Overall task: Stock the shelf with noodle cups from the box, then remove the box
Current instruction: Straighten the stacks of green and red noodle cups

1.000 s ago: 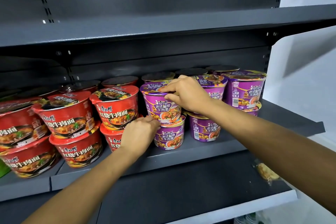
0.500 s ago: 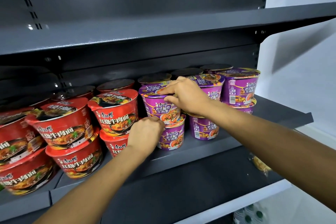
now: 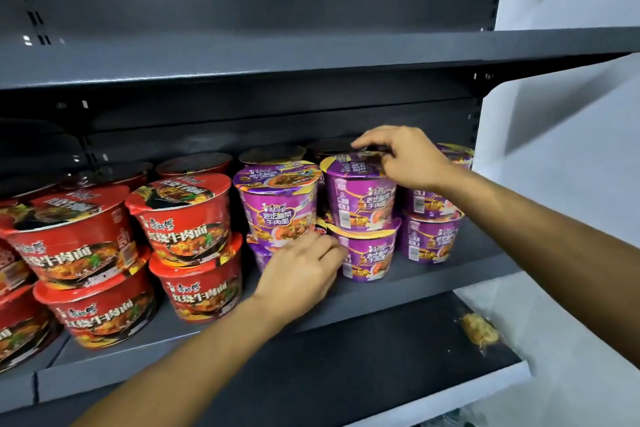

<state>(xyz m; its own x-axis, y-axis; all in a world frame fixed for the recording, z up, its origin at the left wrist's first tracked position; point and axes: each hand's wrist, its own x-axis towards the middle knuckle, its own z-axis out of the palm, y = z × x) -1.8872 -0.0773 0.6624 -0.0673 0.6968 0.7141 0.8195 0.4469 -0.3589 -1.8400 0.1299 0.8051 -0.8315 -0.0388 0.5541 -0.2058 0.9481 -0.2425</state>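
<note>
- Head view: right hand pinches the lid rim of top purple cup, right stack.
- left hand fingers curl around bottom purple cup, next stack left.

The red cups read 红烧牛肉面 (purple cups: 老坛酸菜牛肉面).
</note>
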